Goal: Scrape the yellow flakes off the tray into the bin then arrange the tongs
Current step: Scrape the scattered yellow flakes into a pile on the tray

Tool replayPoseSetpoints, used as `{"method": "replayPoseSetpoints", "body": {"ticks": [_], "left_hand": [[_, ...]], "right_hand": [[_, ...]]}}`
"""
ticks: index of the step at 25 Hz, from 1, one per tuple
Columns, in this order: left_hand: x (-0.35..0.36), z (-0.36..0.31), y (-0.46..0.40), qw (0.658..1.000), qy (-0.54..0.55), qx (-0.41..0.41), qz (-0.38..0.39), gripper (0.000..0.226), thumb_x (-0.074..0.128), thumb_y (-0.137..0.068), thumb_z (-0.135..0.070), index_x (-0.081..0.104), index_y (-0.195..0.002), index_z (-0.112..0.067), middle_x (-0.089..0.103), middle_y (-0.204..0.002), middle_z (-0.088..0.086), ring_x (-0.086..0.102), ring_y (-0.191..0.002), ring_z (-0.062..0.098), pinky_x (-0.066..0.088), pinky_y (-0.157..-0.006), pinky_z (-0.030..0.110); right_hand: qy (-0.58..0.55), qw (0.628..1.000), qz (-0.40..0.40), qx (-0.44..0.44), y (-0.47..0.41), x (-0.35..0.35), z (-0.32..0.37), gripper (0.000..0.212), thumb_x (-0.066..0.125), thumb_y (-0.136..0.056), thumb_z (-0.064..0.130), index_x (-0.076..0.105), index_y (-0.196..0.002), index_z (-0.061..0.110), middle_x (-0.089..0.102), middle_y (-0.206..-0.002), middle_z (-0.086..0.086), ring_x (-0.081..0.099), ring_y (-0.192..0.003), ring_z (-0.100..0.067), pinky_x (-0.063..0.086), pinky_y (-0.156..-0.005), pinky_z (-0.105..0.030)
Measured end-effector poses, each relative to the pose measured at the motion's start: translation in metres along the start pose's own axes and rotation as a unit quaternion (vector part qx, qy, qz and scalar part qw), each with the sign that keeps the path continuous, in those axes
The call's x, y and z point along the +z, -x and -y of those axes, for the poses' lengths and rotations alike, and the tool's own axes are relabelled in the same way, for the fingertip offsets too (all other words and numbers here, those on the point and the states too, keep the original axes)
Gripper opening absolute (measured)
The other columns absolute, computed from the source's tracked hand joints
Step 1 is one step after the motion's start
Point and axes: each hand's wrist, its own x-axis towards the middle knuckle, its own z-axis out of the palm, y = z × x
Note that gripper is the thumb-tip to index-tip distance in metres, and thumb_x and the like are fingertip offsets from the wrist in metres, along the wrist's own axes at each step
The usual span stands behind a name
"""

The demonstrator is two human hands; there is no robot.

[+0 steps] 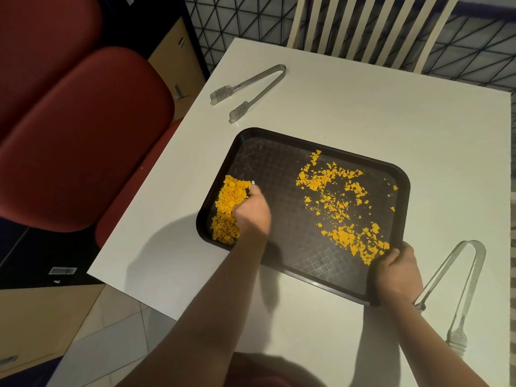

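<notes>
Hidden: left hand's [252, 212] fingers curl under the palm around a small tool, only its pale tip showing; the tool's kind cannot be told. Bin: not seen.
Left hand: knuckles up, on the tray's left side, touching a heaped band of yellow flakes [229, 209] along the left rim.
Right hand [396, 270]: fingers wrapped over the tray's [268, 152] near right corner, holding it.
Tray: dark, rectangular, on the white desk [363, 107]; loose flakes scattered over its right half.
Tongs: far tongs [248, 92] beyond the tray's far left corner; near tongs [458, 289] right of the right hand, partly behind the wrist.
Surroundings: red chair [78, 141] left, slatted chair [368, 29] far.
</notes>
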Motion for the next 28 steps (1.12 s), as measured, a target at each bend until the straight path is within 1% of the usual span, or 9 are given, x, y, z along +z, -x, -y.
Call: {"method": "replayPoseSetpoints", "body": {"ticks": [4,9,12,15,16,18,21,25,28], "left_hand": [[-0.002,0.018,0.01,0.997,-0.024,-0.012,-0.066,0.016,0.059,-0.082,-0.02,0.056,-0.096,-0.013,0.065,-0.062,0.002,0.065,-0.056,0.016,0.045,-0.052,0.019],[0.017,-0.017,0.019,0.997,0.019,0.066,0.044,0.015,0.037,-0.095,-0.016,0.04,-0.109,-0.012,0.068,-0.076,0.002,0.068,-0.066,0.022,0.034,-0.057,0.024],[0.008,0.002,0.021,0.998,0.009,0.036,0.049,0.015,0.045,-0.092,-0.017,0.045,-0.106,-0.013,0.068,-0.071,0.001,0.067,-0.062,0.019,0.039,-0.052,0.022],[-0.015,0.032,0.022,0.991,-0.008,0.096,-0.091,0.022,0.079,-0.066,-0.025,0.063,-0.075,-0.013,0.051,-0.037,-0.002,0.051,-0.031,0.012,0.033,-0.033,0.014],[-0.021,0.041,0.016,0.984,0.011,0.119,-0.131,0.022,0.08,-0.066,-0.025,0.065,-0.075,-0.013,0.047,-0.035,-0.002,0.047,-0.028,0.013,0.03,-0.032,0.014],[-0.031,0.052,-0.009,0.976,0.094,0.144,-0.136,0.018,0.066,-0.084,-0.025,0.064,-0.097,-0.013,0.059,-0.05,0.006,0.058,-0.043,0.021,0.038,-0.041,0.02],[-0.044,0.063,-0.072,0.973,0.215,0.075,-0.028,0.024,0.045,-0.096,-0.025,0.059,-0.113,-0.015,0.069,-0.097,0.016,0.062,-0.089,0.036,0.045,-0.071,0.034],[-0.048,0.079,-0.13,0.978,0.096,0.185,-0.004,0.024,0.048,-0.094,-0.021,0.064,-0.11,-0.015,0.065,-0.108,0.013,0.057,-0.101,0.033,0.044,-0.081,0.036],[-0.046,0.084,-0.156,0.959,0.031,0.281,0.023,0.027,0.047,-0.093,-0.016,0.063,-0.114,-0.015,0.063,-0.112,0.012,0.055,-0.103,0.034,0.043,-0.082,0.036]], "right_hand": [[-0.002,1.0,0.002,0.001,0.0,-0.001,0.001,0.022,0.032,-0.094,0.023,0.048,-0.107,0.015,0.063,-0.092,-0.016,0.058,-0.077,-0.042,0.037,-0.064,-0.036],[0.001,1.0,0.003,0.002,0.0,-0.002,0.001,0.023,0.032,-0.094,0.023,0.048,-0.109,0.014,0.063,-0.095,-0.018,0.058,-0.08,-0.042,0.037,-0.066,-0.037],[0.002,1.0,0.006,0.001,0.001,-0.003,0.002,0.022,0.032,-0.094,0.022,0.048,-0.108,0.014,0.062,-0.095,-0.018,0.057,-0.08,-0.042,0.036,-0.066,-0.036],[-0.003,1.0,0.014,0.005,0.0,-0.004,0.002,0.023,0.033,-0.094,0.022,0.048,-0.108,0.013,0.062,-0.096,-0.019,0.057,-0.081,-0.043,0.04,-0.068,-0.039],[-0.004,1.0,0.016,0.005,0.0,-0.004,0.003,0.023,0.033,-0.094,0.022,0.048,-0.108,0.013,0.062,-0.097,-0.019,0.057,-0.082,-0.043,0.041,-0.069,-0.039],[-0.007,1.0,0.016,0.005,0.001,-0.005,0.003,0.023,0.033,-0.094,0.021,0.049,-0.109,0.013,0.062,-0.098,-0.019,0.057,-0.083,-0.043,0.039,-0.068,-0.039],[-0.005,1.0,0.019,0.001,0.001,-0.007,0.005,0.023,0.033,-0.095,0.02,0.049,-0.108,0.012,0.062,-0.097,-0.019,0.057,-0.082,-0.042,0.037,-0.067,-0.037],[-0.002,1.0,0.006,-0.004,0.001,-0.004,0.002,0.026,0.033,-0.094,0.022,0.049,-0.112,0.012,0.062,-0.097,-0.021,0.058,-0.082,-0.042,0.035,-0.065,-0.036],[0.011,1.0,-0.013,-0.012,0.001,-0.001,0.001,0.036,0.025,-0.087,0.031,0.048,-0.109,0.014,0.062,-0.093,-0.02,0.058,-0.078,-0.041,0.035,-0.063,-0.035]]}}
